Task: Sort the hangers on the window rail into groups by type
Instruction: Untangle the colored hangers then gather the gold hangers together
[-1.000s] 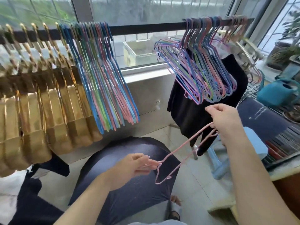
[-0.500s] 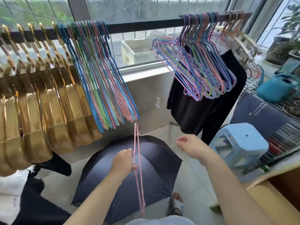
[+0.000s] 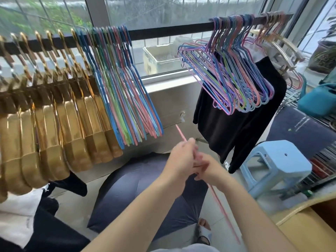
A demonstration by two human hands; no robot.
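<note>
A black window rail [image 3: 163, 30] carries several gold hangers [image 3: 47, 113] at the left, a bunch of thin coloured wire hangers [image 3: 127, 99] beside them, and a second coloured bunch [image 3: 234, 75] at the right. Pale hangers [image 3: 278, 46] hang at the far right end. Below the rail, my left hand [image 3: 181, 159] grips a thin pink hanger [image 3: 223, 211], seen edge-on, running from above the fingers down toward the floor. My right hand [image 3: 209, 169] meets the left at the same hanger; its fingers are partly hidden behind the left hand.
A black garment [image 3: 241, 128] hangs under the right bunch. An open dark umbrella [image 3: 138, 193] lies on the floor below my hands. A light blue stool [image 3: 274, 164] stands to the right, with a teal watering can [image 3: 318, 100] and a wire rack [image 3: 327, 157] behind it.
My right hand has come in from the right and now meets the left hand at the pink hanger. Both hands and the hanger have risen and shifted right.
</note>
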